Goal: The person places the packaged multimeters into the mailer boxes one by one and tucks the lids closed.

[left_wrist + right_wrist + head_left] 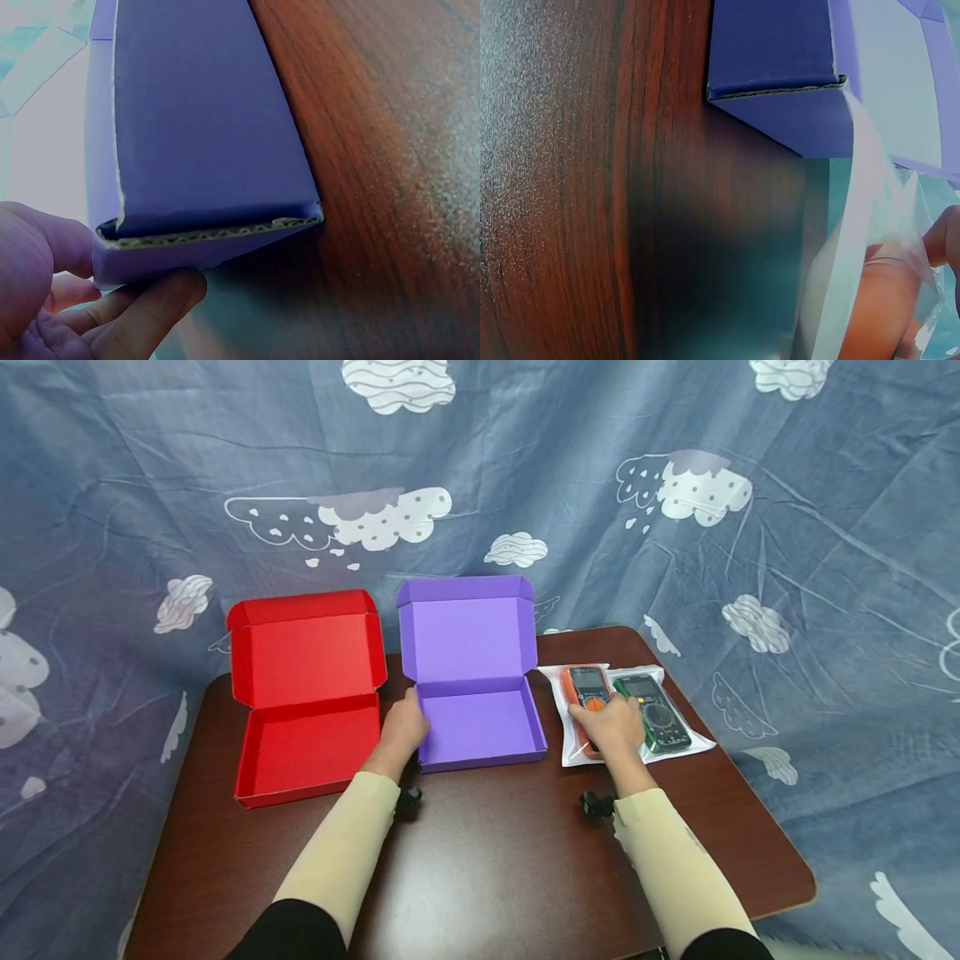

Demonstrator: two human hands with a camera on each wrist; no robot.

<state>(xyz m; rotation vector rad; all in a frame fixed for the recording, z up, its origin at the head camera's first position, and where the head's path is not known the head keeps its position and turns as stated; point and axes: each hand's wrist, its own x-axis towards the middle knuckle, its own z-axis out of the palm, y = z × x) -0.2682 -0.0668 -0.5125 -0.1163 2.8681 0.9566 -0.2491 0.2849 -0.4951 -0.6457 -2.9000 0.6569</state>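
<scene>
My left hand (403, 728) grips the left side wall of an open purple cardboard box (483, 727). In the left wrist view, its fingers are on both sides of that wall near the box's front corner. On the right, my right hand (615, 728) holds an orange multimeter (588, 678) in a clear plastic bag with white edges. The right wrist view shows the meter's orange side (881, 307) through the plastic, with fingers around it. A green-edged multimeter (662, 718) lies in its own bag just right of that hand. The palm hides part of the orange meter.
An open red cardboard box (311, 747) stands left of the purple one, its lid raised. Everything sits on a dark wooden table (495, 860). Behind the table hangs a blue cloth (562, 460) with cloud prints.
</scene>
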